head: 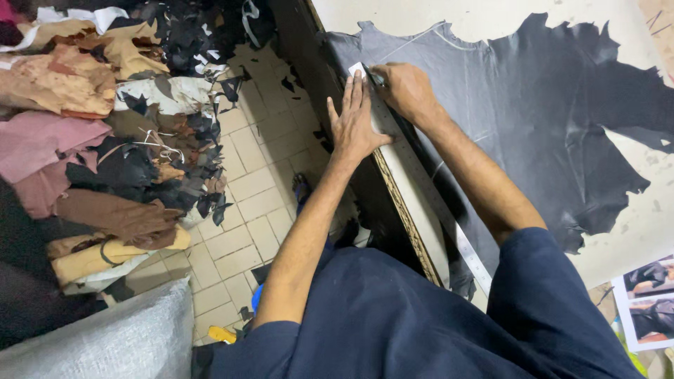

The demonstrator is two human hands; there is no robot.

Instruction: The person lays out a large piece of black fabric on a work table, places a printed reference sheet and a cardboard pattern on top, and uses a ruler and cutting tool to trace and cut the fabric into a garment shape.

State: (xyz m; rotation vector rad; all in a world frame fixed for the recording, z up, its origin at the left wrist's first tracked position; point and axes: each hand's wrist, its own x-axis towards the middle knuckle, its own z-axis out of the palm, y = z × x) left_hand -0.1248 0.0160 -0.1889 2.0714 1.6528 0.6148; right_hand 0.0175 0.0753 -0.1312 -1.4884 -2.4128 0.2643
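Leather hide (554, 105) lies on the tabletop (491, 17); my left hand (353, 119) presses flat on the ruler (428, 189), right hand (406, 90) grips a pen (372, 75) at the near edge, marking a line.

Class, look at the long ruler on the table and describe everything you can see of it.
The ruler is a long, flat, pale metal-looking strip with fine marks along its edge. It lies flat on the dark hide, near the table edge, running from the far hands back toward the person's body. The left hand presses it down, palm and fingers spread flat. The right hand holds a thin dark tool at its far end.
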